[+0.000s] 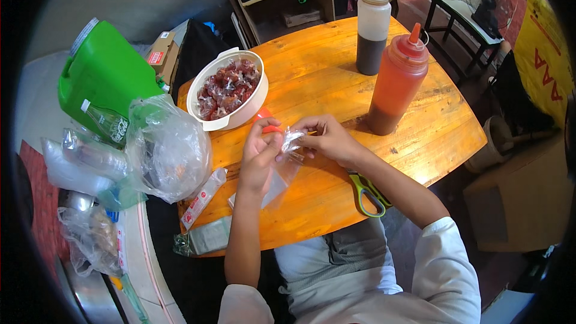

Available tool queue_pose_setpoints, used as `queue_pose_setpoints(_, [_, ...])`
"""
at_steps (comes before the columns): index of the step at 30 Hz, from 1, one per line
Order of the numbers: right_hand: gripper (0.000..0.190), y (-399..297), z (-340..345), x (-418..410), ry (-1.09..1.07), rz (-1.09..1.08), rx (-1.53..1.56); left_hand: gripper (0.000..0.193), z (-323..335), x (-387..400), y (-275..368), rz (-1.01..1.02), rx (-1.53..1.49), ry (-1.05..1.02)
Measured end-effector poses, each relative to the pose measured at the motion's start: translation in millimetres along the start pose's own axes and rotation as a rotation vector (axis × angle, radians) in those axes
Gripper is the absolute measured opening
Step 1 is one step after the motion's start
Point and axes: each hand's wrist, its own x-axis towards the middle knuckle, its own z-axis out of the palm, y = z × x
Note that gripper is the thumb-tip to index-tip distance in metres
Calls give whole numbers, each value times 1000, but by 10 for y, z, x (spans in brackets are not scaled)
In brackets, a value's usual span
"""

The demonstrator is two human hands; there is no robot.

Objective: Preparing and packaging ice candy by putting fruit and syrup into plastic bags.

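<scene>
Both hands meet above a wooden table [315,60], pinching a small crumpled clear plastic bag [292,138]. My left hand [260,157] holds it from the left with thumb and fingers. From the right, the fingertips of my right hand [326,137] grip its gathered part. What the bag contains is hard to make out. Flat clear plastic bags [276,184] lie on the table beneath the hands. Just behind my left fingers is a red plastic object [265,117], partly hidden. Scissors [371,195] with green and grey handles rest under my right forearm.
A white tub [234,121] holds several tied clear bags of dark red contents. Two squeeze bottles, one clear [373,22] and one red [398,81], stand at the right. Left are a bulging plastic bag [171,153], a long printed packet [204,198] and a green jug [108,67].
</scene>
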Motion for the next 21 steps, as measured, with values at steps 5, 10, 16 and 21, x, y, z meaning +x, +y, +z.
queue_pose_setpoints(5, [13,-26,25,-21,63,-2,80,33,19,13,14,2,-26,55])
queue_pose_setpoints(10, [14,-21,10,-14,194,-120,-1,32,-19,24,-13,-53,64,28])
queue_pose_setpoints(16, [9,-51,-10,-36,10,-12,20,26,15,10,-4,-49,-134,68])
queue_pose_setpoints(21, [15,5,-50,-53,-238,57,113,25,-66,4,-7,-94,-173,40])
